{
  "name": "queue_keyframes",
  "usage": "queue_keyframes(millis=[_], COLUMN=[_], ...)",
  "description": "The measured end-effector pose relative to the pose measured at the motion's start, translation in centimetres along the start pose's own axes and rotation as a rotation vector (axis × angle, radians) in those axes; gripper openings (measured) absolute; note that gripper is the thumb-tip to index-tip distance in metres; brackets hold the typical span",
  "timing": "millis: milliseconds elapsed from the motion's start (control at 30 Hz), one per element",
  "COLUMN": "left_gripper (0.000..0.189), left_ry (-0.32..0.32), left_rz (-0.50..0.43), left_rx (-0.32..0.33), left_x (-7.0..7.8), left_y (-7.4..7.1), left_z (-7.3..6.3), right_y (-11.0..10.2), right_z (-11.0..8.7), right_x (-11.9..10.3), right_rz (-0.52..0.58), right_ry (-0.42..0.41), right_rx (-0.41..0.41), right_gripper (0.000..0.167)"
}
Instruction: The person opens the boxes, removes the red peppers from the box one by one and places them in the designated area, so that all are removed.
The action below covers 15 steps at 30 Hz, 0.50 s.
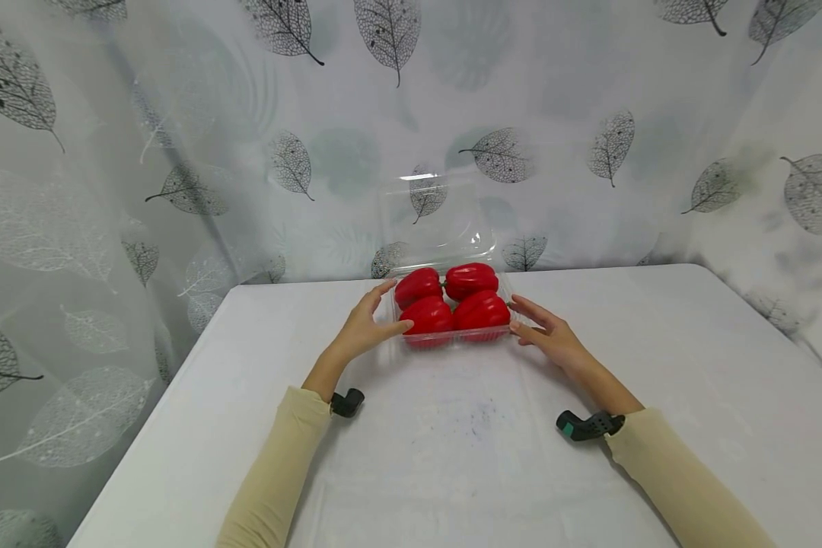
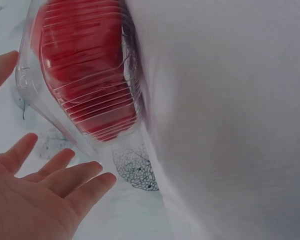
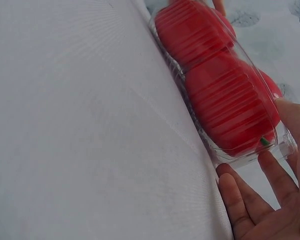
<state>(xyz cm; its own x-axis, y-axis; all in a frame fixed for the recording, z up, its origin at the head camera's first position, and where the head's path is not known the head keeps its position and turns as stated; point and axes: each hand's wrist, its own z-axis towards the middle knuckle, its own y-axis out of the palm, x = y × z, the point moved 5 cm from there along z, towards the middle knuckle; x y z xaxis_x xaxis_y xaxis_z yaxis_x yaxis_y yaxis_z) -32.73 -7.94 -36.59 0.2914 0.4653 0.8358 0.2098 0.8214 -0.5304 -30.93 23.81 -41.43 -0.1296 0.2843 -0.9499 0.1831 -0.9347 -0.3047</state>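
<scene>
Several red bell peppers (image 1: 430,315) lie in a clear plastic clamshell box (image 1: 479,333), whose transparent lid (image 1: 445,221) stands raised at the back. My left hand (image 1: 366,326) is at the box's left end, fingers spread; in the left wrist view a gap shows between its fingertips (image 2: 106,179) and the ribbed wall. At the right end is my right hand (image 1: 549,335), its thumb by the rim and its loosely bent fingers (image 3: 277,177) right at the end wall. A green stem (image 3: 264,141) shows through the plastic there.
The box stands near the back edge of a white-covered table (image 1: 452,457). Behind it hangs a leaf-patterned curtain (image 1: 342,160). Dark bands with small devices are on the left wrist (image 1: 347,403) and right wrist (image 1: 589,425).
</scene>
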Motion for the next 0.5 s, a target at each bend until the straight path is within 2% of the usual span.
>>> queue_keyframes(millis=[267,500], left_gripper=[0.080,0.084], left_ry=[0.003,-0.030], left_rz=[0.067,0.090], left_rx=[-0.033,-0.064], left_x=[-0.47,-0.54], left_y=[0.48,0.40], left_z=[-0.10,-0.30], right_y=[0.11,0.15], right_z=[-0.11,-0.18], right_x=[-0.05,-0.28], right_rz=[0.000,-0.010], right_ry=[0.012,0.006], right_rx=[-0.003,-0.002], right_gripper=[0.066,0.067])
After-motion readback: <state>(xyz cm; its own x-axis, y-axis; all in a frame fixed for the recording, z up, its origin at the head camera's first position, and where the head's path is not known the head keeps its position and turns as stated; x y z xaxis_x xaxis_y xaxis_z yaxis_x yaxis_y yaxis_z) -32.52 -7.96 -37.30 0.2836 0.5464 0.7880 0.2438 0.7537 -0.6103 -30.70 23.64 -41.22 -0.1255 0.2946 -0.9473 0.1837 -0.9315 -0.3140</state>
